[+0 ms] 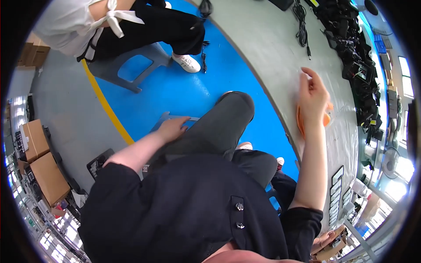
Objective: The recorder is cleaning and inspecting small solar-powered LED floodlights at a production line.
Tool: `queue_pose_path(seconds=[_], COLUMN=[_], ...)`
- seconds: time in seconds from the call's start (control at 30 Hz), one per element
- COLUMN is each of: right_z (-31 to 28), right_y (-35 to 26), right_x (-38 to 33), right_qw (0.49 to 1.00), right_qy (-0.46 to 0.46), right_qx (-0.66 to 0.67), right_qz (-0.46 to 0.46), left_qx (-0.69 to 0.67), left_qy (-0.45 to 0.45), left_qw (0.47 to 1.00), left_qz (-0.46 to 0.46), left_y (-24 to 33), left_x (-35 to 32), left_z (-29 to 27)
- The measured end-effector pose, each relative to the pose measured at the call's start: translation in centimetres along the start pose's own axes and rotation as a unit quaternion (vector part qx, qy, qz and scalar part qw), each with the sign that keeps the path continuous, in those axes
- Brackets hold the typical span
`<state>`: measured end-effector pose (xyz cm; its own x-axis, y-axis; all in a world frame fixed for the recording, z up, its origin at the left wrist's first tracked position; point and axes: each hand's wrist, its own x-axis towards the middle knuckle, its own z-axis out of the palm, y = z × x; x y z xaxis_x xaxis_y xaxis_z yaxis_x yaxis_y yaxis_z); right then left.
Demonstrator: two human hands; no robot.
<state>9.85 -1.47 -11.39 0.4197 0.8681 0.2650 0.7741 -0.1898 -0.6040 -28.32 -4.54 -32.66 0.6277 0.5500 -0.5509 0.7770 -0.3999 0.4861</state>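
Observation:
My right hand point(315, 95) hovers over the grey table, its fingers loosely curled and the thumb and forefinger a little apart; I see nothing held between them. Under that wrist lies an orange looped thing point(300, 119), mostly covered by the hand and forearm, so its kind is unclear. Beyond the fingertips, a black cable point(308, 51) trails down from a bundle on the tabletop. My left hand point(173, 128) rests low beside my thigh at the edge of a grey stool point(163, 119), its fingers stretched out and holding nothing visible.
Black devices and cables point(357, 70) are heaped along the table's point(258, 48) far right side. A seated person point(149, 30) is at the upper left on a grey plastic stool point(112, 72). Cardboard boxes point(48, 177) stand at the left. A black cable point(204, 59) hangs by the table's edge.

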Motion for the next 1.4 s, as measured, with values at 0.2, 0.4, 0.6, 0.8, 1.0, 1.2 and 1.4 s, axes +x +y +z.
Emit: queue_pose_path(seconds=[0.2, 0.4, 0.6, 0.8, 1.0, 1.2, 1.4], right_z=[2.0, 2.0, 2.3, 3.0, 17.5, 43.2, 55.0], right_y=[-0.7, 1.0, 0.4, -1.7, -14.5, 0.3, 13.4], right_x=[-0.4, -1.0, -0.3, -1.9, -7.6, -2.0, 3.7], right_qw=[0.983, 0.978, 0.977, 0.961, 0.950, 0.801, 0.744], right_qy=[0.025, 0.063, 0.043, -0.031, -0.261, -0.565, -0.596], right_qx=[-0.149, -0.148, -0.165, -0.229, -0.059, -0.193, -0.303], right_qz=[-0.101, -0.131, -0.128, -0.149, -0.163, 0.052, 0.009], left_qx=[0.059, -0.071, -0.206, -0.254, -0.172, -0.253, -0.349], left_qy=[0.313, 0.417, 0.532, 0.761, 0.635, 0.559, 0.583], left_qw=[0.939, 0.899, 0.757, 0.505, 0.636, 0.663, 0.617], left_qz=[-0.129, -0.113, -0.318, -0.320, -0.403, -0.429, -0.398], left_y=[-6.2, -7.5, -22.8, -18.0, -14.6, -15.6, -19.1], left_x=[-8.9, -8.4, -13.4, -23.1, -22.7, -20.5, -22.1], left_z=[6.3, 7.7, 16.0, 2.7, -0.8, -0.7, 2.6])
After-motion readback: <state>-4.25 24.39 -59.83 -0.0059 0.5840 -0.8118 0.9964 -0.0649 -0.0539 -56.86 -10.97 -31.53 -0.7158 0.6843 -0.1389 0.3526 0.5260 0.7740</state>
